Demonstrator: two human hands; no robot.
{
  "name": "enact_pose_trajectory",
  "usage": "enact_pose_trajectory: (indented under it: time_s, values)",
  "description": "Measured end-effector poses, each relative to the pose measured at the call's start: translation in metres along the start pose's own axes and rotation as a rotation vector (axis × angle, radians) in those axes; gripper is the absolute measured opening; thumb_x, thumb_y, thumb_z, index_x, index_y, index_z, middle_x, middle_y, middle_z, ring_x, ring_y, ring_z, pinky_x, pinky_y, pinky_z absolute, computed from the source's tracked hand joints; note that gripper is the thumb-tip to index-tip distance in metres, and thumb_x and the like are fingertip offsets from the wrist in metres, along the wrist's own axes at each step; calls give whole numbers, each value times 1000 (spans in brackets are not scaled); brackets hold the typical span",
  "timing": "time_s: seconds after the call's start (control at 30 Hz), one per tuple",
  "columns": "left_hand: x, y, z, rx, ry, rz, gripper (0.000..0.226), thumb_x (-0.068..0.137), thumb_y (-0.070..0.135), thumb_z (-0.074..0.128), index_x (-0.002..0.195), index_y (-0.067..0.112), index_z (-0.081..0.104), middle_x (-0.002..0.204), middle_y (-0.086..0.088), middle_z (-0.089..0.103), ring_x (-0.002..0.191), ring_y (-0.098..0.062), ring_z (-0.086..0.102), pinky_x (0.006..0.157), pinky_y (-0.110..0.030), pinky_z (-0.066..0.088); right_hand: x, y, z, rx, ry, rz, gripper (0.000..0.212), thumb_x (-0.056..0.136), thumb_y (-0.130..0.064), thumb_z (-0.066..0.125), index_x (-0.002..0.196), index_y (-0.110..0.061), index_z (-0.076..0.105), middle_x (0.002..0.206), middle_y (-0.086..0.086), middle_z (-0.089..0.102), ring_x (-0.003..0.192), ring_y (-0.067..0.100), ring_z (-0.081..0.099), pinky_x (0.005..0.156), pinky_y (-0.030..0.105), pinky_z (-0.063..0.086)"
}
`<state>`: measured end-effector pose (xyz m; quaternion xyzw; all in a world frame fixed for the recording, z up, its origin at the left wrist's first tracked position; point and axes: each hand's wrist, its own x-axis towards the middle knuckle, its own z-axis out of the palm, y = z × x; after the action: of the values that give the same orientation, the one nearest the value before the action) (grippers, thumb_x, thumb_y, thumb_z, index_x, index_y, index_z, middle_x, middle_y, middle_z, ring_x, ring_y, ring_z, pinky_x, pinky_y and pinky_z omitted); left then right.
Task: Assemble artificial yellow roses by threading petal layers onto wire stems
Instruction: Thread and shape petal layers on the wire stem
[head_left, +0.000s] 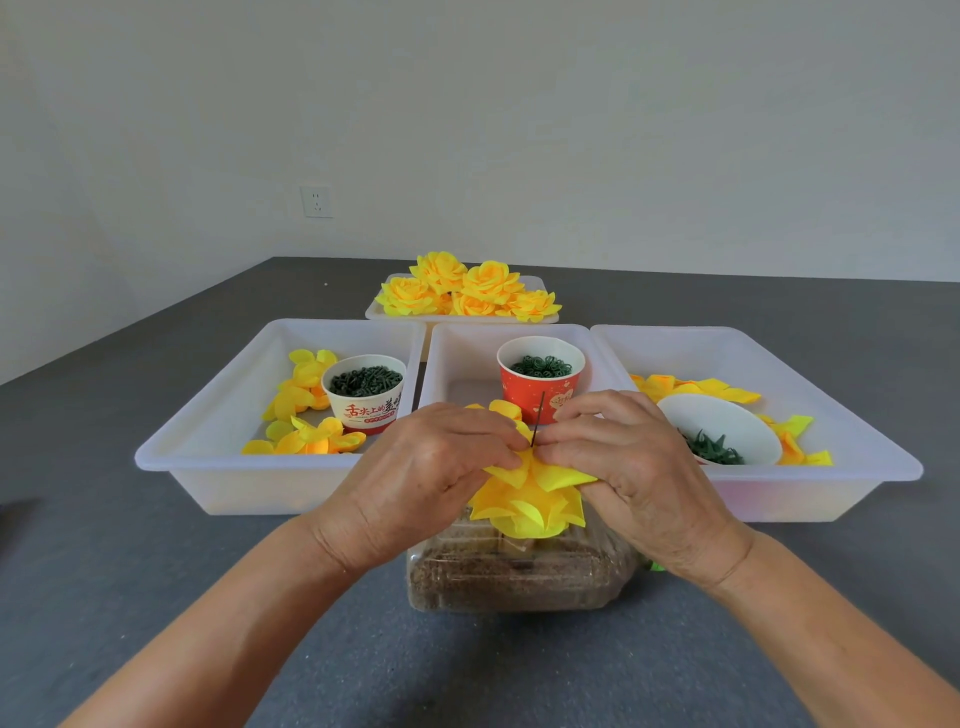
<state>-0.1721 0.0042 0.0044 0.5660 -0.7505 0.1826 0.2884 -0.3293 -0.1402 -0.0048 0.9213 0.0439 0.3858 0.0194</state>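
Observation:
A half-built yellow rose (524, 499) hangs petals-down between my hands, above a clear plastic container (514, 577) of brown material. A thin dark wire stem (538, 418) sticks up from its middle. My left hand (431, 478) and my right hand (628, 467) pinch the top petal layer on either side of the wire, fingertips nearly touching. Loose yellow petals (304, 410) lie in the left tray (208, 452), and pointed petal layers (696, 389) lie in the right tray (883, 467).
A white cup (363, 392) of dark green pieces stands in the left tray, a red cup (540, 376) of green rings in the middle tray (452, 353), a white bowl (722, 428) of green pieces in the right. Finished roses (467, 288) fill a far tray.

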Motion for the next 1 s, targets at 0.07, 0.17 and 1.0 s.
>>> enact_pose_trajectory:
  time_s: [0.07,0.17,1.0]
  values:
    - [1,0,-1,11,5,22,13,78,0,62,84,3,73,97,-5,72,94,-20,69,77,-39,57,1,-1,-1,-8,-9,4,33,67,-8,48,85,-12,75,94,-6,72,92,23,63,82,36,45]
    - [2,0,-1,17,13,33,15,82,4,59,84,3,74,95,-6,73,94,-20,69,79,-38,57,2,-1,-2,-12,-25,12,35,61,-2,52,85,-12,74,93,-6,72,93,24,64,82,37,44]
    - [5,3,9,20,43,48,28,83,6,47,74,4,73,79,-7,72,76,-21,70,68,-33,56,7,-10,1,-2,14,17,34,70,-5,41,72,-10,74,78,-3,71,85,23,66,78,32,39]
